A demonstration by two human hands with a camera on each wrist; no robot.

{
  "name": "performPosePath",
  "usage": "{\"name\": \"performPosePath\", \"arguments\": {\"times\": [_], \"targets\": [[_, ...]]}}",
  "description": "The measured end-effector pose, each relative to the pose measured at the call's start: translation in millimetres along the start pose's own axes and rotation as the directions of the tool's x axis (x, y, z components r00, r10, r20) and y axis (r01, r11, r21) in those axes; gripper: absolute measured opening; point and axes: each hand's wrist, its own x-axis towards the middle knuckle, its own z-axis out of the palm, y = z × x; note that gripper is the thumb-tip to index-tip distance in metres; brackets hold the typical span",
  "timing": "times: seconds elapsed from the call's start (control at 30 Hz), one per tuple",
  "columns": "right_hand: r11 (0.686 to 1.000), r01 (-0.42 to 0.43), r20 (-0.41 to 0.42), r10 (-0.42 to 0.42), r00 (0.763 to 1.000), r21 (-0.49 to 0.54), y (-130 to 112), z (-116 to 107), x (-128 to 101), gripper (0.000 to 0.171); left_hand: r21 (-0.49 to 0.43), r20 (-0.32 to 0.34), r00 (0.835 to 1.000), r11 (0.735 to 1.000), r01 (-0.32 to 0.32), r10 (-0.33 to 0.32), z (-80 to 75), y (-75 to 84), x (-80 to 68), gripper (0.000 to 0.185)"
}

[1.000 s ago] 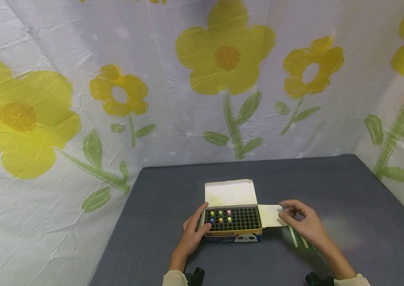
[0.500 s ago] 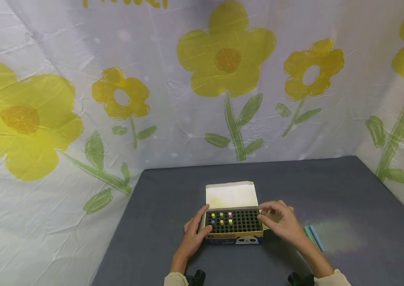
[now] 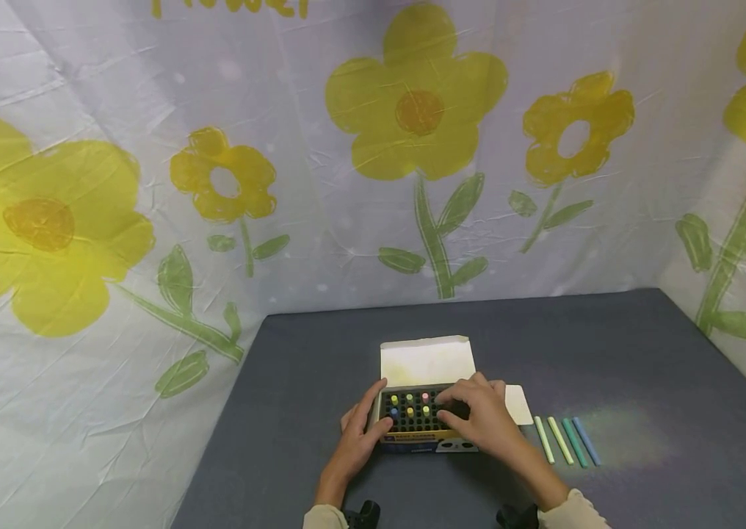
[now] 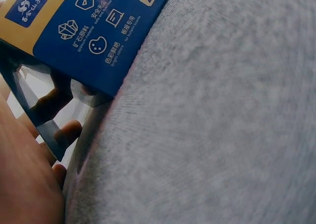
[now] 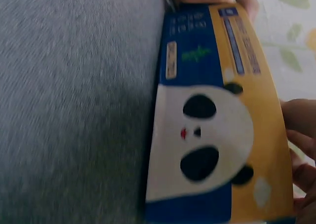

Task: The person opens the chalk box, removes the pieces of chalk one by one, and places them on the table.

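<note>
Backdrop: a white wrinkled sheet (image 3: 320, 220) printed with big yellow flowers and green stems hangs behind and to both sides of the desk.
Desk: a flat desk covered in dark grey felt-like cloth (image 3: 611, 353), seen close as grey weave in both wrist views.
Box: an open yellow-and-blue cardboard chalk box (image 3: 423, 411) sits near the front middle of the desk, its pale lid flap standing up behind and a white side flap lying flat to its right. Inside is a black tray of round holes; its front face shows a panda drawing (image 5: 197, 145) in the right wrist view.
Right hand: the right hand (image 3: 479, 419) lies over the right part of the tray, fingers bent down toward the holes near the coloured ends; whether it pinches a stick I cannot tell.
Left hand: the left hand (image 3: 360, 426) grips the box's left end, thumb on the top edge, fingers curled round the side.
Loose chalk: four thin chalk sticks (image 3: 567, 439), pale green, yellow-green, teal and blue, lie side by side on the desk right of the box, apart from it.
Chalk in box: a few coloured chalk ends (image 3: 409, 402) stand in the tray's left holes.
</note>
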Motion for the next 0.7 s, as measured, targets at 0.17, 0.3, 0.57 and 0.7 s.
{"name": "performPosePath", "arguments": {"times": [0.17, 0.3, 0.57, 0.7], "targets": [[0.998, -0.020, 0.027, 0.021, 0.999, -0.056, -10, 6, 4, 0.023, 0.000, -0.001, 1.000, 1.000, 0.010, -0.010, 0.0, 2.5, 1.2, 0.058], [0.994, -0.061, 0.059, 0.067, 0.996, -0.096, -15, 9, 8, 0.021, 0.003, -0.002, 1.000, 1.000, 0.013, -0.013, -1.0, 3.6, 1.7, 0.058], [0.986, -0.116, 0.108, 0.129, 0.986, -0.118, -23, 11, 15, 0.017, 0.000, 0.002, 1.000, 1.000, 0.002, -0.002, -2.2, 1.8, 2.0, 0.059], [0.983, -0.137, 0.116, 0.151, 0.982, -0.122, -24, 13, 15, 0.017, -0.002, 0.000, 1.000, 1.000, -0.002, 0.002, -1.5, 1.2, 1.4, 0.059]]}}
